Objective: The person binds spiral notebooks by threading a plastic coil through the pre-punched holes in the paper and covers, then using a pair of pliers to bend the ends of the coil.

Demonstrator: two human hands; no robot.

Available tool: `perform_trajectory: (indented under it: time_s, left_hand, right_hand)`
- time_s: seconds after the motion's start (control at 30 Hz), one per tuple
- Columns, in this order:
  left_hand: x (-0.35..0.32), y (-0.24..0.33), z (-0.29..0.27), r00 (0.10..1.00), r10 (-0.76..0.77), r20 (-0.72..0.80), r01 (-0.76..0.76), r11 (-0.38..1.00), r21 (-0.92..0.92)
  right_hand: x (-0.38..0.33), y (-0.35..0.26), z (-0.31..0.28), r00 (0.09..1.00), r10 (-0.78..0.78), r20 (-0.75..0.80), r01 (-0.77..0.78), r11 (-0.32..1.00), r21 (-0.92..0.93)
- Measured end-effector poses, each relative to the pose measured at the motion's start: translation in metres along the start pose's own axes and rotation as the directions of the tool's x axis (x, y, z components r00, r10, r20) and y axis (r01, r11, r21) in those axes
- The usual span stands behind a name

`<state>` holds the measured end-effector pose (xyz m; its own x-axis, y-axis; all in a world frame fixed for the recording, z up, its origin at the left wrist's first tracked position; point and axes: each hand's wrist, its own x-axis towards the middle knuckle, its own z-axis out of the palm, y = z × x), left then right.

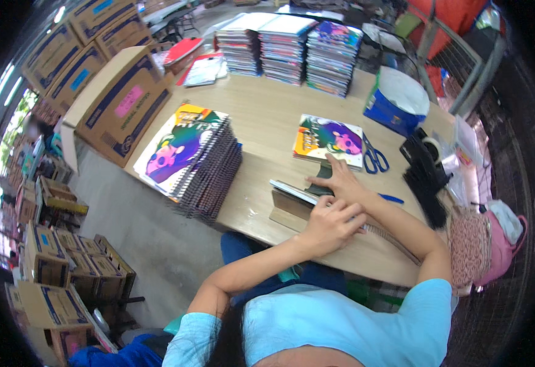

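Observation:
My left hand (331, 227) has its fingers closed over the top edge of a notebook (292, 210), which is tilted up near the table's front edge with its brown cardboard side showing. Beyond it, my right hand (339, 182) reaches out with fingers spread, touching a dark flat piece (320, 185) whose kind I cannot make out. Just past those fingertips lies a small pile of colourful notebooks (327, 136). On the left stands a tall stack of spiral notebooks (188, 156) with the same bright cover.
Blue-handled scissors (374, 160), a blue pen (391, 198) and a black tape dispenser (425, 174) lie at the right. Farther back are a blue box (396, 101) and tall notebook stacks (286, 52). A carton (120, 104) stands by the table's left edge; a pink bag (500, 238) sits right.

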<state>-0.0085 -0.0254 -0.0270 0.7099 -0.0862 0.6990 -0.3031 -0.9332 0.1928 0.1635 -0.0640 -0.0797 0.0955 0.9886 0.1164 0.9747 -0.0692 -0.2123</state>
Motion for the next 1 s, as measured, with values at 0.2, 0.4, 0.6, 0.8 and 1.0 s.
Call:
perform_trajectory:
  time_s: [0.2,0.4,0.6,0.8,1.0]
  left_hand:
    - [0.013,0.001,-0.018,0.995,-0.095,-0.018,0.095,0.995,-0.006]
    - [0.007,-0.018,-0.031,0.973,-0.218,0.081,0.223,0.973,-0.058]
    - [0.008,-0.018,-0.03,0.971,-0.227,0.075,0.232,0.97,-0.073]
    - [0.012,-0.019,-0.031,0.962,-0.245,0.118,0.252,0.966,-0.056]
    - [0.013,-0.016,-0.031,0.969,-0.203,0.138,0.211,0.977,-0.044]
  right_hand:
    - [-0.066,0.03,-0.07,0.988,0.125,0.089,-0.149,0.922,0.359]
    - [-0.096,0.03,-0.102,0.981,-0.078,0.177,-0.128,0.423,0.897]
    - [-0.089,0.03,-0.098,0.966,-0.257,-0.021,0.145,0.474,0.868]
    - [-0.093,0.032,-0.115,0.996,-0.066,0.058,-0.022,0.45,0.893]
    - [-0.085,0.028,-0.099,0.973,-0.158,0.171,-0.089,0.427,0.9]
